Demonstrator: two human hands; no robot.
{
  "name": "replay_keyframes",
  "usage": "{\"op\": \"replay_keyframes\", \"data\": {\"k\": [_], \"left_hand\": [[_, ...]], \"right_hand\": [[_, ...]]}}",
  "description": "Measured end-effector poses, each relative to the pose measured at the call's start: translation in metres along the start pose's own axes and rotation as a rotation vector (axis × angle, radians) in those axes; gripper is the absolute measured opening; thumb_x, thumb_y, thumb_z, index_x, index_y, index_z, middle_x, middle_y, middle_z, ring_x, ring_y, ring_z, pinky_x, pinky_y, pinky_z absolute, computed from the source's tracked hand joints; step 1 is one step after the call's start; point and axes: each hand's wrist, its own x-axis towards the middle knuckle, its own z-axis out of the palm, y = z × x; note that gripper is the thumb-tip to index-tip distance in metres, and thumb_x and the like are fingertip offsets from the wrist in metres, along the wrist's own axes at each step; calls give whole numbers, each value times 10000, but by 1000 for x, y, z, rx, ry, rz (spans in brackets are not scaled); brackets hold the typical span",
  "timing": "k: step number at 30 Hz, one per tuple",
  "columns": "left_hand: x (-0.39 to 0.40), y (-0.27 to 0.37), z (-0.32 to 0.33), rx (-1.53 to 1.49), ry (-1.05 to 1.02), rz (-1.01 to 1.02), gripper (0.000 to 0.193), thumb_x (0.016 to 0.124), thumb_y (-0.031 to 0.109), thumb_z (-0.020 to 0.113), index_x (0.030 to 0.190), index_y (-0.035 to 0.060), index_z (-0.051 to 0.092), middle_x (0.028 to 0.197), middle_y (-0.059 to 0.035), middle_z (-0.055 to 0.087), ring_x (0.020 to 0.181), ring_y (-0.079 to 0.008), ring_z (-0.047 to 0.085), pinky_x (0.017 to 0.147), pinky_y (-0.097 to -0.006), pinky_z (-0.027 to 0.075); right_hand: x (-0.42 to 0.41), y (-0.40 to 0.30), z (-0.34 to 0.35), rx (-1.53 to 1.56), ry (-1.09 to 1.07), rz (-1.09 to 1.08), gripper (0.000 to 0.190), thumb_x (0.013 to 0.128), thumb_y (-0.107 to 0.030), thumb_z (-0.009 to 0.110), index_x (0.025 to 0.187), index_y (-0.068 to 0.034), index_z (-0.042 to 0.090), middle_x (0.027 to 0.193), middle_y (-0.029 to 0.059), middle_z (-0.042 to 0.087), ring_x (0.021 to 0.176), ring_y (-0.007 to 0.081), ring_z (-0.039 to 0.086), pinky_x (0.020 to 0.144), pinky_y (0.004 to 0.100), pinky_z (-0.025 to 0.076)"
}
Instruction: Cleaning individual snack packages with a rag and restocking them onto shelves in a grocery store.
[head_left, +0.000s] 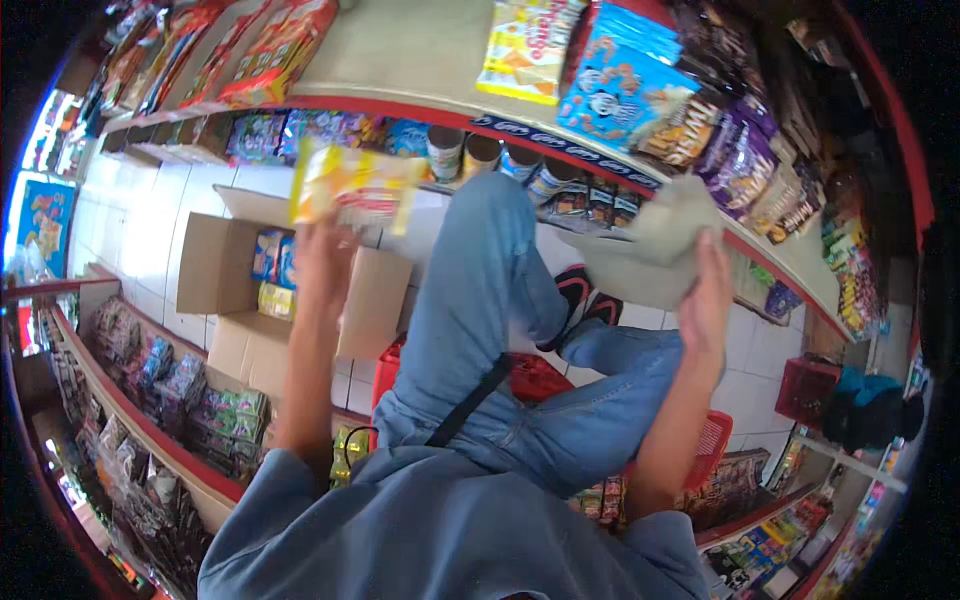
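My left hand (326, 259) grips a yellow-and-white snack packet (364, 184), blurred by motion, above an opened cardboard box (217, 262). Inside that box lie blue packets (274, 255) and a yellow packet (276, 300). On the right, my right hand (706, 296) holds a greyish-beige piece of cloth (660, 240), also blurred, close to the front edge of the shelf (405, 60). A similar yellow-and-white packet (521, 52) stands on this shelf, beside a blue snack bag (622, 82).
Purple snack bags (739, 161) and red packs (281, 52) flank the upper shelf. Cups (446, 150) line the level below. My bent knees (480, 247) are between my hands, above a red plastic basket or stool (536, 375). Racks of sachets (176, 382) stand at left.
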Motion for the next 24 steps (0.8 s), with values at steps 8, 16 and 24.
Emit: {"op": "replay_keyframes", "data": {"k": [8,16,24], "left_hand": [[-43,-83,208,163,-1015,-346,388,984,226,619,1320,45,550,1280,-68,615,1187,-138,573,1021,-341,456],[-43,-67,226,421,-1148,-200,382,1006,288,593,1274,15,589,1070,-47,685,937,-72,630,795,-250,514],[0,-47,249,754,-1381,-102,359,992,289,599,1193,-8,615,883,-40,698,743,-45,612,635,-254,482]], "right_hand": [[-23,48,-10,374,-183,105,376,1036,-302,515,1252,3,561,1183,114,644,1045,175,639,890,337,524],[-14,32,-28,-162,-223,-31,320,1031,-179,457,1202,35,622,1118,72,668,1046,124,586,903,263,451],[-25,-52,-111,-425,178,-430,337,1028,-287,521,1144,-1,657,942,67,712,859,129,629,791,293,499]]}}
